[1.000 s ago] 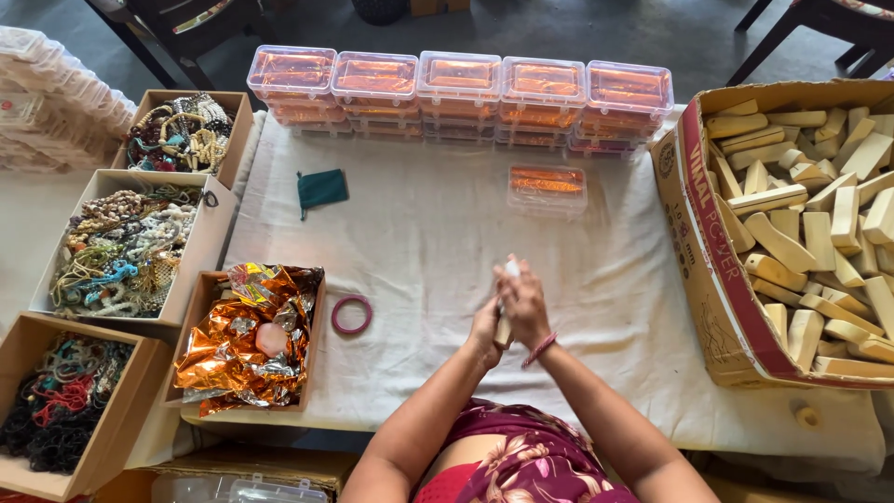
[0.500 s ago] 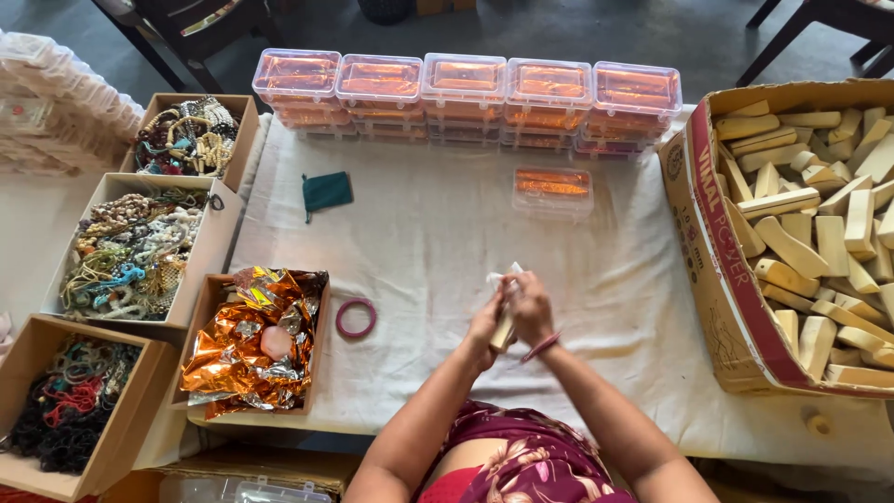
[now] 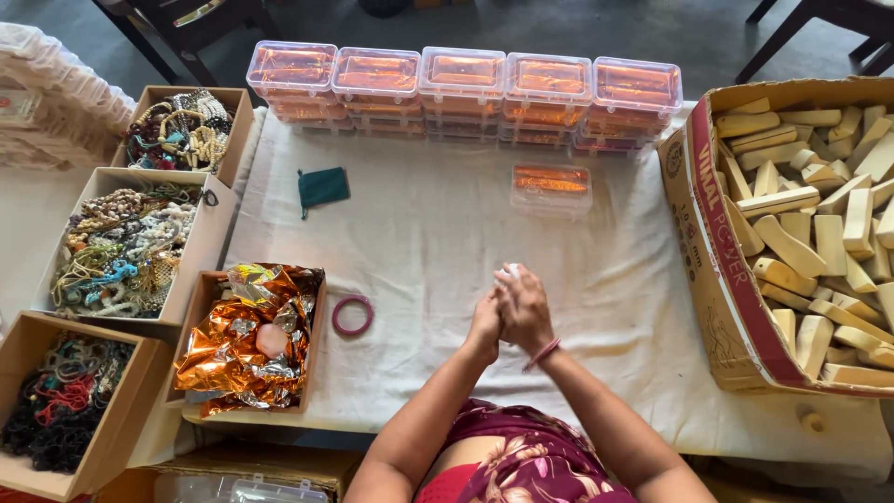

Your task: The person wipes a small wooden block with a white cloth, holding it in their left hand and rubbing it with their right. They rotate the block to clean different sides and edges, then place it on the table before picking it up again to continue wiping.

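Note:
My left hand [image 3: 484,328] and my right hand [image 3: 524,307] are pressed together over the white cloth [image 3: 438,242] at the table's middle. Between them they grip a small pale piece [image 3: 509,271]; only its whitish tip shows above the fingers. A pink band sits on my right wrist. A pink ring [image 3: 352,315] lies flat on the cloth just left of my hands, apart from them. A small clear lidded box [image 3: 551,189] with orange contents stands beyond my hands.
A row of stacked clear boxes [image 3: 463,84] lines the far edge. On the right, a large cardboard box [image 3: 717,270] holds several pale wooden pieces. On the left stand a box of orange foil [image 3: 250,335] and three boxes of beads [image 3: 126,247]. A green pouch [image 3: 323,187] lies far left.
My hands have closed tighter around the pale piece, so less of it shows than a second ago. They stay over the same spot on the cloth.

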